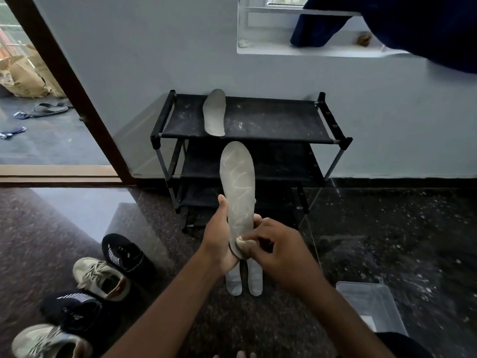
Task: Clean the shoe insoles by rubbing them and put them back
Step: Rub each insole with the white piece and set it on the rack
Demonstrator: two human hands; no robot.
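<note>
A dark polished stone floor (387, 228) fronts a pale wall, where a black three-tier shoe rack (271, 117) stands beside an open doorway. A clear plastic box (369, 303) sits on the floor at lower right. Four shoes lie at lower left: a black shoe (124, 254), a beige sneaker (100, 277), a second black shoe (74, 313) and a second beige sneaker (44, 342). One grey insole (214, 112) rests on the rack's dusty top shelf. Two more grey insoles (233, 280) lie side by side on the floor below the hands. The person's left hand (219, 236) grips the heel end of a held insole (238, 182), toe pointing up, thumb along its edge. The right hand (278, 249) pinches a small beige cloth (245, 244) against the insole's heel.
</note>
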